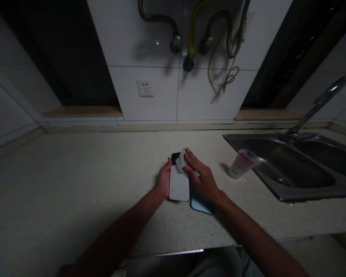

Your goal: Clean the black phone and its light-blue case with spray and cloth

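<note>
While a person's left hand (164, 179) steadies a flat white rectangular phone (179, 186) from its left edge, fingers curled against the side and thumb lying along the rim, the right hand (200, 175) presses a small crumpled white wipe (181, 160) onto the phone's upper end, where a dark camera patch (175, 156) shows. The right hand's fingers lie close together and bent over the wipe, pinching it against the phone rather than spread.

The white phone lies flat near the middle of a pale speckled stone countertop (75, 181), lengthwise away from the viewer. Just beside it on the right, partly under the right wrist, lies a second flat device with a light blue back (202, 204), touching or nearly touching the white one; which of the two cannot be told.

To the right, near the rim of a stainless steel double sink (291, 169), a small translucent bottle with a red-and-white label (242, 163) stands tilted on the counter, apart from both hands. A curved metal tap (320, 104) rises behind the sink. On the white tiled wall behind hang several flexible metal hoses and a yellow pipe (190, 34), with a white wall socket (145, 88) below them to the left.
</note>
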Demonstrator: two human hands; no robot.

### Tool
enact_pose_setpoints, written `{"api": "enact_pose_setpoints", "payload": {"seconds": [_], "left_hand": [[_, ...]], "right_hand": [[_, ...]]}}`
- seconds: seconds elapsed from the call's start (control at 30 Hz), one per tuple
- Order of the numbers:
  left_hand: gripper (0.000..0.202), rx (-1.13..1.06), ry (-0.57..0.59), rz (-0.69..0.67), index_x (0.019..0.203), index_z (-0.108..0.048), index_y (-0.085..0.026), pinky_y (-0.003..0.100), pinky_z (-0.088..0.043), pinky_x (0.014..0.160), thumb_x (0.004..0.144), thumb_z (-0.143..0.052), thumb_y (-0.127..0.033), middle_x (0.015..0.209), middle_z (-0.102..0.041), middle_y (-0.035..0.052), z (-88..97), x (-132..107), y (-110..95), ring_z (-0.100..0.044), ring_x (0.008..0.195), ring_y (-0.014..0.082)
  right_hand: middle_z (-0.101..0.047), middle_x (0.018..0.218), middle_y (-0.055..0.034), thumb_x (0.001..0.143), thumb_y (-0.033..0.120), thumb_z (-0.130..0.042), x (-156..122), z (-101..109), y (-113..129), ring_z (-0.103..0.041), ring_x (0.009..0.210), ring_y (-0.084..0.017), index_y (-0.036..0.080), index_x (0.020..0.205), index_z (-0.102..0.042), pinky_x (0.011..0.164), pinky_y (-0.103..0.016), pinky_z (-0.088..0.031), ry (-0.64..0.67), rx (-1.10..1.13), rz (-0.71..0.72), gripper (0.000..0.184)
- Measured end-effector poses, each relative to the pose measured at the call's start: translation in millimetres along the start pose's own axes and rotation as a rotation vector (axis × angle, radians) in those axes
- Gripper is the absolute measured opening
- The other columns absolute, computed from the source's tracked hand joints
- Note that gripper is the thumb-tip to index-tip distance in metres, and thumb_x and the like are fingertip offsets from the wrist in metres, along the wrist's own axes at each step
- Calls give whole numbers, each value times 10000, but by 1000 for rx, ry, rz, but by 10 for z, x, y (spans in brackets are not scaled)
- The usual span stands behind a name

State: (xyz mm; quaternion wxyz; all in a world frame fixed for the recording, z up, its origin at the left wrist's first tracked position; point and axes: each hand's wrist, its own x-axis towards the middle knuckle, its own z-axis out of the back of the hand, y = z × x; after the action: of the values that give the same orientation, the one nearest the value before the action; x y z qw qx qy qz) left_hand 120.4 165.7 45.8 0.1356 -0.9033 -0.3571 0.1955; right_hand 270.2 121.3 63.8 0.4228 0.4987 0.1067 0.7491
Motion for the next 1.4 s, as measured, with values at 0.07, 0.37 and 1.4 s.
{"api": "enact_pose_setpoints", "payload": {"seconds": [0.07, 0.37, 1.4], "left_hand": [[581, -24, -5, -49, 1065, -724, -102, 366, -558, 751, 959, -395, -569, 829, -749, 145, 12, 9, -27, -718, 713, 250], [645, -104, -45, -234, 1261, -626, -58, 393, -543, 831, 979, -316, -548, 946, -734, 168, 36, -2, -196, -708, 831, 266], [818, -39, -49, -125, 1169, -666, -54, 472, -508, 938, 900, -314, -742, 1033, -731, 211, -172, -132, -168, -683, 1023, 341]], "right_hand": [[-406, 1542, -41, 992, 291, -518, -24, -18, 6, -401, 1429, -223, 293, 1484, -429, 1193, -486, -357, 37, 6, 14, 500], [-497, 1474, -66, 995, 285, -518, -79, -69, 56, -484, 1367, -232, 282, 1440, -507, 1121, -471, -460, 185, 12, 98, 445], [-583, 1298, -157, 898, 448, -636, -147, -156, -86, -593, 1186, -312, 247, 1375, -549, 987, -529, -521, -12, -194, -208, 525]]}}
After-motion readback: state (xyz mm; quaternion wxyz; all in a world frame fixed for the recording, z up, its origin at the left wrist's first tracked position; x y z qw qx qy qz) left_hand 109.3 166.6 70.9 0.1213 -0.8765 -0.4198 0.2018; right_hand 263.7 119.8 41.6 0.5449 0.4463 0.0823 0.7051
